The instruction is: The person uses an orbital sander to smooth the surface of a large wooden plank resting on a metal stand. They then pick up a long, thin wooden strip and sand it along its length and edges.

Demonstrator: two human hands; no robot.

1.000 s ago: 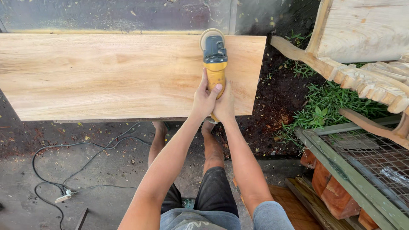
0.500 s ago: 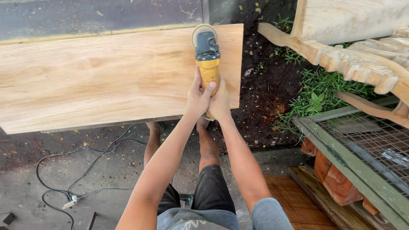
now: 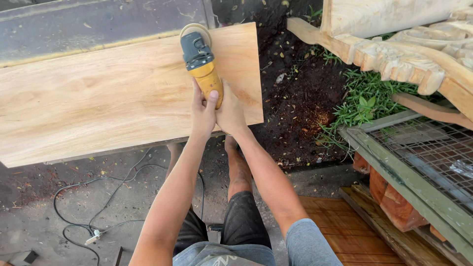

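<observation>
A yellow and dark grey angle grinder [image 3: 201,64] is held flat on a pale wooden board [image 3: 98,98], near the board's far right corner, with its round disc guard at the far edge. The yellow rear body of the tool is gripped by both hands: the left hand [image 3: 203,112] is wrapped around it from the left with the thumb laid up along the casing, and the right hand [image 3: 230,112] is closed around it from the right, just beside the left and touching it. The board is laid across the view, tilted slightly, its near edge above a concrete floor [image 3: 39,207]. A thin black cable [image 3: 93,197] is coiled on that floor below the board. Bare knees and dark shorts [image 3: 241,221] are seen beneath the arms. To the right of the board, dark soil [image 3: 295,98] with green plants [image 3: 364,98] is seen, then carved pale timber [image 3: 394,54] and a green metal frame with wire mesh [image 3: 419,152]
</observation>
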